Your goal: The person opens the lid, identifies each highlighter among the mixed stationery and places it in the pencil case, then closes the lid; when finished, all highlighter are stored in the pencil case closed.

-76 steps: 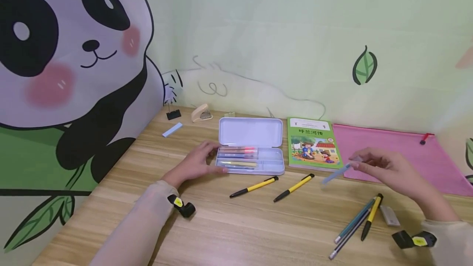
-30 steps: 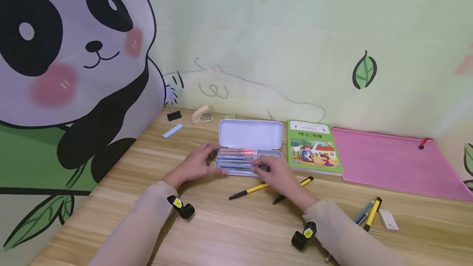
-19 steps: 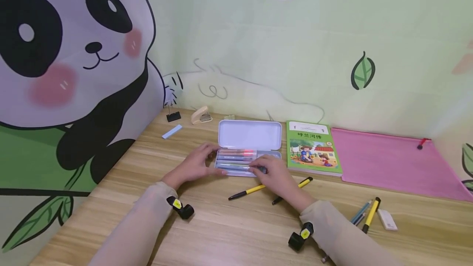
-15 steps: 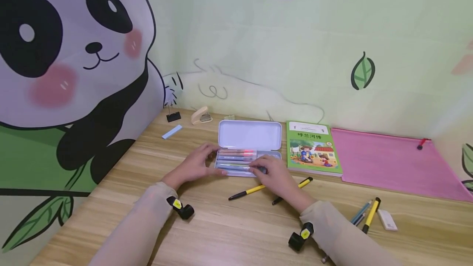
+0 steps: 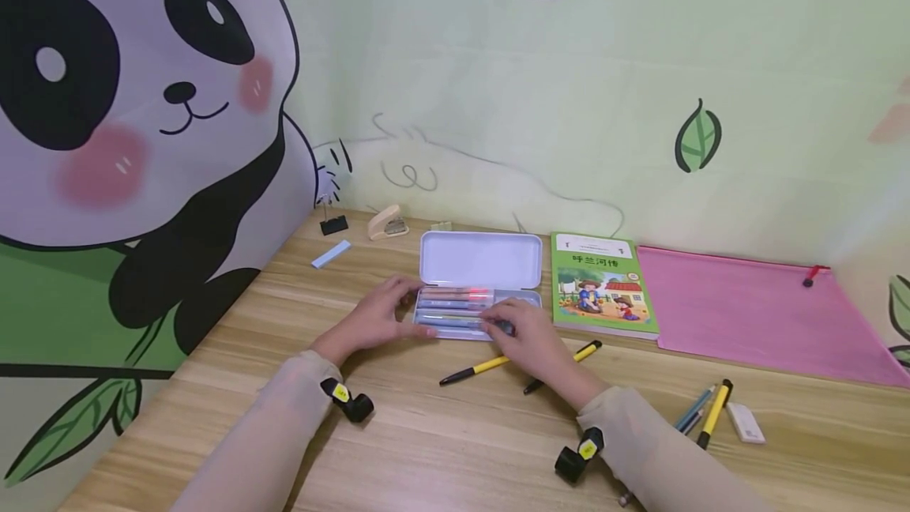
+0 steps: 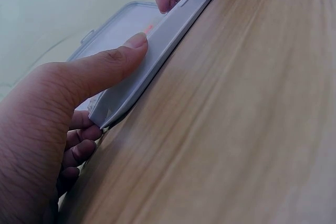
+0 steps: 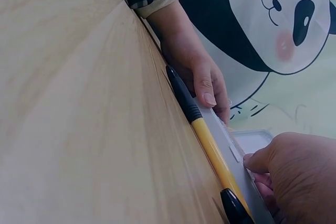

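Two hands worked at the open pale lilac plastic pencil case (image 5: 480,259), which lay on the light wooden desk (image 5: 455,449) near the wall, its lid tipped back and a row of coloured pens (image 5: 455,305) lying in its tray. The left hand (image 5: 373,316) gripped the case's left end, thumb laid along the front wall and fingers curled round the corner. The right hand (image 5: 529,336) rested at the tray's right part, its fingertips bent over the front edge; whether they pinched a pen could not be told. Just in front of the case lay two yellow-and-black pens (image 5: 475,370), one partly under the right wrist. A green picture book (image 5: 600,283) lay just right of the case, with a pink zip pouch (image 5: 753,314) beyond it.
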Available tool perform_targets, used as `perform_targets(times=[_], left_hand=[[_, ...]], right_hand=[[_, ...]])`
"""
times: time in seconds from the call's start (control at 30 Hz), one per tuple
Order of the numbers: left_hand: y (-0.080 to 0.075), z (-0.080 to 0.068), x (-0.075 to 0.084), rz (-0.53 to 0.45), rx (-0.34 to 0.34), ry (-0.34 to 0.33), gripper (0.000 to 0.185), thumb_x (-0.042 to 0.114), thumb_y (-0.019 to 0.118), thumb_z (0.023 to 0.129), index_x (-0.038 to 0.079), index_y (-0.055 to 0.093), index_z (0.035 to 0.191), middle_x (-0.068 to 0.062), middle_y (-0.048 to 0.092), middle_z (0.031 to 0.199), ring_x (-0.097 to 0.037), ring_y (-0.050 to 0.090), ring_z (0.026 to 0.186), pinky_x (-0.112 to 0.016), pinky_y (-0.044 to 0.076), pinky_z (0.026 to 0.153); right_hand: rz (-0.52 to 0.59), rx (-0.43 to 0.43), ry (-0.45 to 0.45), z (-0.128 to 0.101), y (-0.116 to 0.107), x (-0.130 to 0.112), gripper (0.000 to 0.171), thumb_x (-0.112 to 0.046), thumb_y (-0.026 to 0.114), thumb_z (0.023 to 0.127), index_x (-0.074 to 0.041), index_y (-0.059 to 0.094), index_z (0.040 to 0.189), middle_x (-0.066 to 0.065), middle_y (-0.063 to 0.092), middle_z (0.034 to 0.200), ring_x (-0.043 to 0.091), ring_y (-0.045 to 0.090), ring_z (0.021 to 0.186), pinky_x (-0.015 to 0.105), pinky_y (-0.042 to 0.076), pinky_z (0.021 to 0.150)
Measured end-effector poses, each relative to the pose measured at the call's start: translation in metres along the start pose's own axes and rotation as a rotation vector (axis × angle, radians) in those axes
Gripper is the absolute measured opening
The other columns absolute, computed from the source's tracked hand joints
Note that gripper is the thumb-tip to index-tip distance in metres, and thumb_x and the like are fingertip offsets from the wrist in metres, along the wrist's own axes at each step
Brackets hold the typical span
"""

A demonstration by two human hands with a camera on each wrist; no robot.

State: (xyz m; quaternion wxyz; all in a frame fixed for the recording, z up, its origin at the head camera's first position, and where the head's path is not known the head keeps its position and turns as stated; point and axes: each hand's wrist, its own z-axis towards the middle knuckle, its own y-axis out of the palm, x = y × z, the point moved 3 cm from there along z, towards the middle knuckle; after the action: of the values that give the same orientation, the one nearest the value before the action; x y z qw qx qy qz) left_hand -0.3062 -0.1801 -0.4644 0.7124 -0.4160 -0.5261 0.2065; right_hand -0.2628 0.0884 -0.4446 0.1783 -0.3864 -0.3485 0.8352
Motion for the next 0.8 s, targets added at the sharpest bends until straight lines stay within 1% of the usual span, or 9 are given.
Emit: perform_targets(times=[0.2, 0.4, 0.53, 0.6, 0.67, 0.73, 0.8], left_hand=[[0.0002, -0.0002, -0.0005, 0.004, -0.001, 0.001, 0.097, 0.073, 0.077, 0.069, 0.02, 0.05, 0.146, 0.0, 0.05, 0.134, -0.02, 0.05, 0.117, -0.046, 0.041, 0.105], [0.0001, -0.0007, 0.0008, 0.012, -0.004, 0.002, 0.096, 0.073, 0.077, 0.07, 0.02, 0.05, 0.146, 0.0, 0.05, 0.135, -0.021, 0.049, 0.119, -0.046, 0.04, 0.107], [0.0001, -0.0019, 0.0029, 0.009, 0.004, 0.006, 0.101, 0.071, 0.078, 0.071, 0.016, 0.046, 0.149, -0.003, 0.05, 0.135, -0.021, 0.049, 0.118, -0.047, 0.041, 0.106], [-0.0002, -0.0023, 0.0039, -0.006, 0.016, 0.009, 0.105, 0.068, 0.08, 0.07, 0.013, 0.042, 0.15, -0.004, 0.05, 0.134, -0.021, 0.049, 0.116, -0.045, 0.042, 0.104], [-0.0003, -0.0018, 0.0048, -0.026, 0.03, 0.02, 0.106, 0.066, 0.082, 0.069, 0.012, 0.039, 0.149, -0.005, 0.051, 0.131, -0.021, 0.05, 0.111, -0.043, 0.044, 0.099], [-0.0003, -0.001, 0.0051, -0.049, 0.041, 0.032, 0.109, 0.065, 0.084, 0.068, 0.014, 0.035, 0.151, -0.004, 0.05, 0.134, -0.021, 0.05, 0.108, -0.041, 0.044, 0.094], [0.0001, -0.0005, 0.0044, -0.059, 0.05, 0.042, 0.116, 0.066, 0.084, 0.067, 0.014, 0.029, 0.155, -0.003, 0.047, 0.141, -0.019, 0.05, 0.106, -0.04, 0.045, 0.092]], right_hand=[[0.011, 0.009, -0.011, -0.0008, -0.0003, 0.0, 0.014, -0.015, 0.073, 0.093, -0.01, 0.077, 0.106, 0.002, 0.072, 0.103, 0.016, 0.064, 0.092, 0.032, 0.053, 0.075], [0.02, 0.004, -0.003, -0.0018, -0.0003, 0.0006, 0.015, -0.015, 0.073, 0.094, -0.01, 0.076, 0.107, 0.002, 0.072, 0.104, 0.015, 0.064, 0.092, 0.031, 0.053, 0.075], [0.025, 0.005, -0.008, -0.0024, -0.0007, 0.0007, 0.016, -0.015, 0.073, 0.094, -0.009, 0.076, 0.108, 0.002, 0.072, 0.104, 0.015, 0.064, 0.091, 0.031, 0.053, 0.075], [0.027, 0.007, -0.013, -0.0023, -0.001, 0.0006, 0.015, -0.015, 0.073, 0.093, -0.009, 0.076, 0.107, 0.002, 0.073, 0.104, 0.015, 0.064, 0.091, 0.031, 0.053, 0.074], [0.03, 0.009, -0.015, -0.0021, -0.0013, 0.0005, 0.015, -0.015, 0.073, 0.093, -0.009, 0.076, 0.107, 0.002, 0.073, 0.104, 0.014, 0.064, 0.09, 0.03, 0.053, 0.074], [0.032, 0.009, -0.015, -0.0019, -0.0015, 0.0005, 0.015, -0.015, 0.073, 0.093, -0.009, 0.076, 0.107, 0.002, 0.073, 0.104, 0.014, 0.063, 0.089, 0.03, 0.053, 0.073], [0.036, 0.006, -0.014, -0.0019, -0.0018, 0.0005, 0.015, -0.015, 0.073, 0.093, -0.009, 0.076, 0.107, 0.002, 0.073, 0.104, 0.014, 0.063, 0.088, 0.029, 0.052, 0.072]])
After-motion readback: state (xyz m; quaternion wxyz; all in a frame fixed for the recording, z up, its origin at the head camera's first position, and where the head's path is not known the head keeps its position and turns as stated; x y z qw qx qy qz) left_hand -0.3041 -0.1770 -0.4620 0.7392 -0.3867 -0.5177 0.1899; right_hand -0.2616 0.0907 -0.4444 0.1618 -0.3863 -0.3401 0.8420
